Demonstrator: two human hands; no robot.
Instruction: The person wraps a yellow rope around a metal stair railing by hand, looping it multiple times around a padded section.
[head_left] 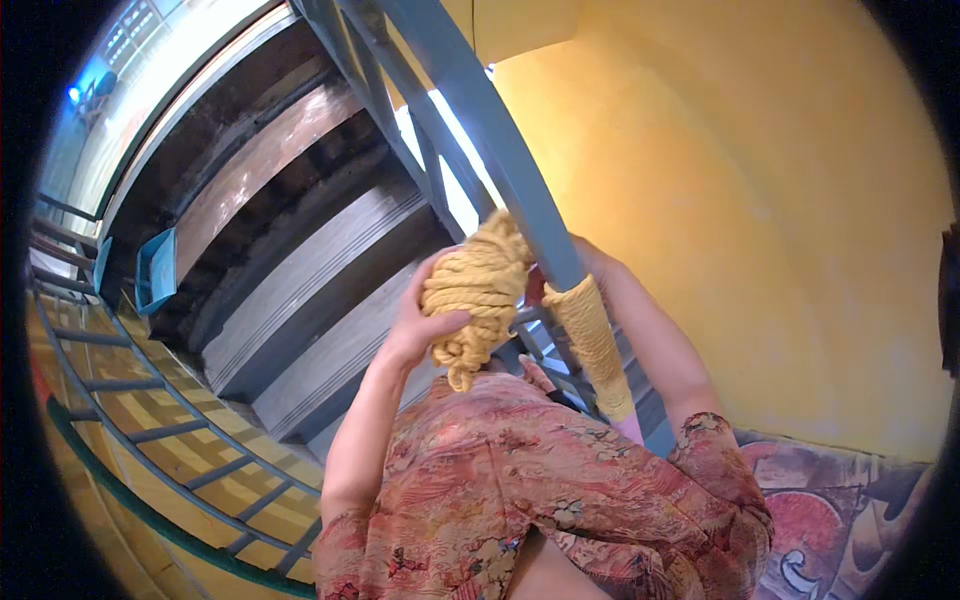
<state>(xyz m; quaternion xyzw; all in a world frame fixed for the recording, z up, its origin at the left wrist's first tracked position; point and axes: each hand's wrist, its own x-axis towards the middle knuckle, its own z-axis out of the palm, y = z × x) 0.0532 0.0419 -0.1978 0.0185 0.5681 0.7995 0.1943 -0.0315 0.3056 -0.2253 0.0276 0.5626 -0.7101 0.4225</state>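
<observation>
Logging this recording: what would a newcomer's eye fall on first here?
The thick bundle of yellow rope, gripped by the left hand near the centre. Just right of it, a tight rope wrapping covers part of the blue-grey handrail. A bright yellow wall dominates the right side.

No writing, label, number or sign could be read at the stairway (330,290). A white curl (797,575) stood out on the mural (810,500) at lower right, but whether it was a letter or mere ornament could not be told.
</observation>
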